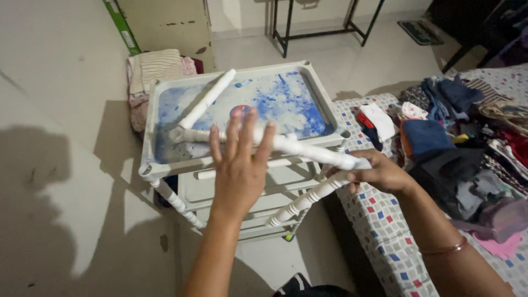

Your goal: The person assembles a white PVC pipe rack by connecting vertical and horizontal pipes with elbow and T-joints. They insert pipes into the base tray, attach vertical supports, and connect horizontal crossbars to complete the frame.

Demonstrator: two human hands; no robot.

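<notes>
The white plastic rack [242, 104] with the blue-stained top shelf stands on the floor [60, 165], right up against the bed [379, 220], with open floor on its other side. Left hand [241, 165] is raised flat over it, fingers spread, gripping nothing. Right hand [379, 173] is closed tight around a white tube [297, 146] lying across the shelf's front edge.

Pale tiled floor [66, 165], black metal table [324, 22]

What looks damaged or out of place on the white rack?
The white plastic rack leans askew. Its top tray is smeared blue, and a loose white pole lies across it. The right hand grips another detached pole; the left hand is open.
</notes>
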